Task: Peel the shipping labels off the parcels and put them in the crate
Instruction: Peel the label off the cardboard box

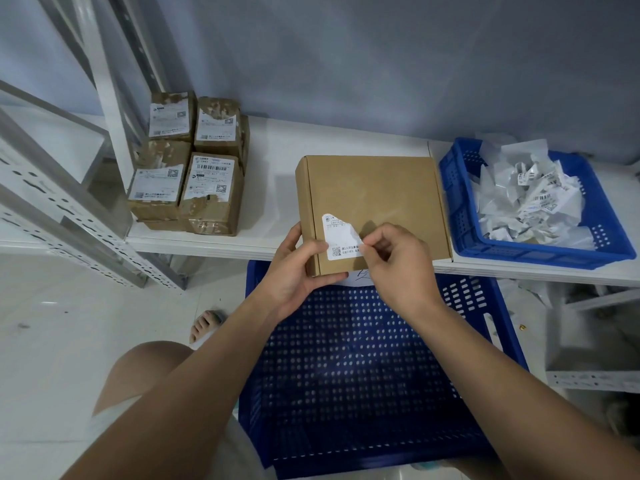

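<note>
Half-torn label (337, 237) on box (374, 188), lower-left corner, centre frame, stuck part lying left of right hand (398, 265) pinching its loose right edge; left hand (298, 271) grips that corner; crate (457, 209) at right, nearer right hand.

Grey-blue wall (415, 64); white shelf (270, 174); perforated metal upright (69, 216); pale tiled floor (86, 306).

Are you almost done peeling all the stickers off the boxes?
Partly. Done: a heap of peeled labels already lies in the small blue crate. In hand: the left hand steadies the flat box while the right hand pinches its half-torn label. Left: the stacked parcels at the left still wear their labels.
</note>
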